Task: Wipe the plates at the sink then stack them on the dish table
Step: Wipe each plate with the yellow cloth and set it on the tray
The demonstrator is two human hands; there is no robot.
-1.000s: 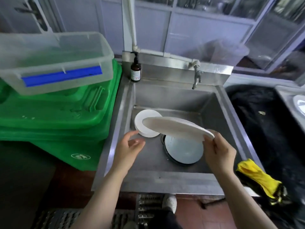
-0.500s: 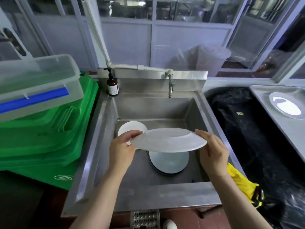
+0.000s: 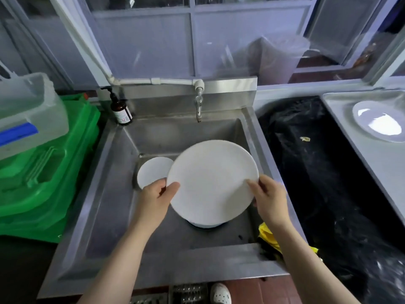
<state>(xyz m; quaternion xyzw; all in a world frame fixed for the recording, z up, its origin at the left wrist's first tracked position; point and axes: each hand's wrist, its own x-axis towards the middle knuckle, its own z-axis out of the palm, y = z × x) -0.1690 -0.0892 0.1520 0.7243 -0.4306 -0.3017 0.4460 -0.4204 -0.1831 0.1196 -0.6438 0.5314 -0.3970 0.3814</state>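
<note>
Both hands, left (image 3: 153, 199) and right (image 3: 270, 199), grip the tilted plate (image 3: 211, 183), which hides most of another plate (image 3: 205, 224) in the sink (image 3: 105, 194).

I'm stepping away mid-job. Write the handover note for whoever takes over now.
Left hand and right hand: each has a grip on an edge of the big plate, held tilted over the sink.
In the sink: small plate at left, another plate beneath the held one.
Done: one plate on the dish table.
Left: wipe, stack the rest. Yellow cloth is by the right wrist.
</note>
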